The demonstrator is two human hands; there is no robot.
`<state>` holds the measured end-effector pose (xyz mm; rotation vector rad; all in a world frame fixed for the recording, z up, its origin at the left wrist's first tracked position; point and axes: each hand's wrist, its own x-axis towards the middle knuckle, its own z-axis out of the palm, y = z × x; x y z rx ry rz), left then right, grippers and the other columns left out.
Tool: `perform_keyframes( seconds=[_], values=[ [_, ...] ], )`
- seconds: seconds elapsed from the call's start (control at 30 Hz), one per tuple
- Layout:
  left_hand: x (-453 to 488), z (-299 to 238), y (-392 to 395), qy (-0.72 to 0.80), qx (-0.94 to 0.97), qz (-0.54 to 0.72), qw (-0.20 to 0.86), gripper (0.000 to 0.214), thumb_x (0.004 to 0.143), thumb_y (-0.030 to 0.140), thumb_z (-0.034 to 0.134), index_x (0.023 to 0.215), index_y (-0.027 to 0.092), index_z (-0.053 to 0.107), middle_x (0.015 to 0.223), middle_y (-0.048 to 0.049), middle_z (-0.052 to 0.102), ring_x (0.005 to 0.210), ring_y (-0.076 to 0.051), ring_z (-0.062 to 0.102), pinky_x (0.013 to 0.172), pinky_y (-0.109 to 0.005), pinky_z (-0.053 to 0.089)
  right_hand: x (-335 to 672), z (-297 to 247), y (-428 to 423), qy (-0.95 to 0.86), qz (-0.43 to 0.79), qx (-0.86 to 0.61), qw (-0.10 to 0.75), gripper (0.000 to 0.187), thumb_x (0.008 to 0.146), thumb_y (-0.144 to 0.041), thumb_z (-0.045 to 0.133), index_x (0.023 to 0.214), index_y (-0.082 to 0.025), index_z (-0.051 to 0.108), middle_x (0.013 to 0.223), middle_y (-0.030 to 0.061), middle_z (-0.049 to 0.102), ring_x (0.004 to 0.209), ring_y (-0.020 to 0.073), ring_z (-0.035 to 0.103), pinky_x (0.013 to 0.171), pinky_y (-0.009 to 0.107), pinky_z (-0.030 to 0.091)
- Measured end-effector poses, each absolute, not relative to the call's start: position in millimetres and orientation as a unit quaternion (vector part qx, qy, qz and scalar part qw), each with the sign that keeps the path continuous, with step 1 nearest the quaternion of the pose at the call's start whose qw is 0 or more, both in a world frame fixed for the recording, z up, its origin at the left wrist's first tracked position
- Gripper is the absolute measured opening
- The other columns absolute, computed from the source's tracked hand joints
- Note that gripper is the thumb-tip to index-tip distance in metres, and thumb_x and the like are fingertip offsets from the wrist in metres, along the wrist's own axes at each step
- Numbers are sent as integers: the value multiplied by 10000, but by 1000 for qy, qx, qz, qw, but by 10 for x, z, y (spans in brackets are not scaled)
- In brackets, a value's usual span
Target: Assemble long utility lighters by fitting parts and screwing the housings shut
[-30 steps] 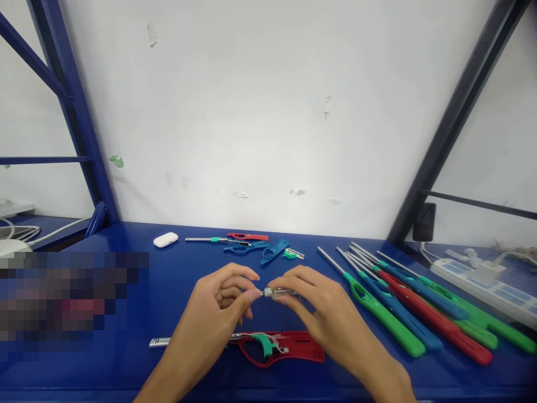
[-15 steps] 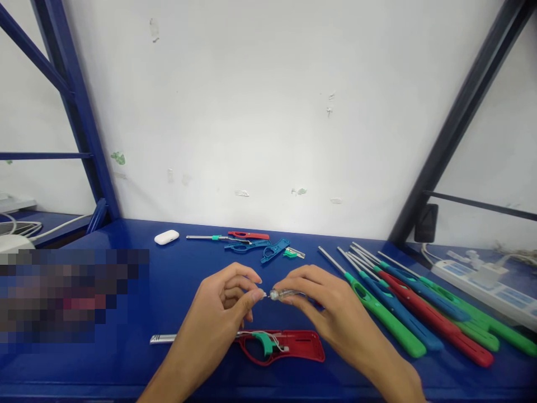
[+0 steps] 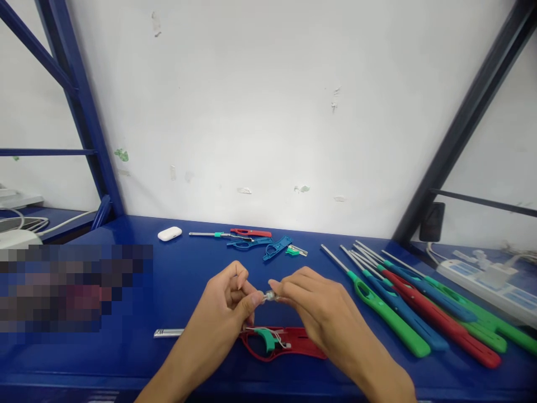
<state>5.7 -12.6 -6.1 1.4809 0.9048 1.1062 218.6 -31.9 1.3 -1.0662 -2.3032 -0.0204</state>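
Two fingertip pinches hold a clear tube [image 3: 271,295] just above the red lighter shell [image 3: 304,346] on the table [image 3: 188,280]: left hand [image 3: 226,307] at its tip, right hand [image 3: 321,310] round its body. It looks light, stiff, slick and probably fragile, so a gentle grip on the body suits it.

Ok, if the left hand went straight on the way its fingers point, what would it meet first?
The small clear part pinched in the right hand: the left hand points rightward at it, fingertips seemingly almost touching. Next would be the right hand's fingers.
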Motion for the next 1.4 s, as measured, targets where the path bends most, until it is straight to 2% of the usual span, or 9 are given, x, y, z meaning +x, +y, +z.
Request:
perform_keyframes(
  seconds=[0.27,0.67,0.9,1.07,1.4],
  values=[
    [12,-151,-86,349,610,431,565,489,825,468,783,748,255,350,575,92,496,516,-86,399,497,-204,314,2108,25,-351,-881,-31,-391,263,408,1024,10,435,1220,-217,712,938,45,745,829,211,612,679,322,460],
    [61,1,-177,347,572,394,630,570,750,453,834,712,253,301,624,93,430,555,-77,351,526,-224,288,2123,117,-393,-874,38,-428,226,363,1019,-5,419,966,-240,690,825,3,647,723,168,564,630,284,385],
    [86,-16,-187,342,555,385,653,574,723,386,843,723,253,284,637,100,403,565,-73,355,532,-227,270,2169,114,-447,-866,52,-454,204,378,975,7,466,981,-290,701,833,-14,665,745,177,619,684,285,447],
    [85,-20,-159,347,554,384,652,577,737,382,837,728,253,275,652,98,405,579,-73,356,552,-228,277,2144,69,-487,-868,-6,-433,242,411,872,58,472,890,-281,702,754,-3,666,739,198,644,675,289,478],
    [28,-5,-147,348,618,370,600,522,852,529,762,786,257,321,614,80,529,560,-91,430,547,-230,297,2236,148,-447,-858,76,-447,241,335,1067,-104,490,1199,-318,712,945,11,727,821,177,676,741,282,510]
  ],
)
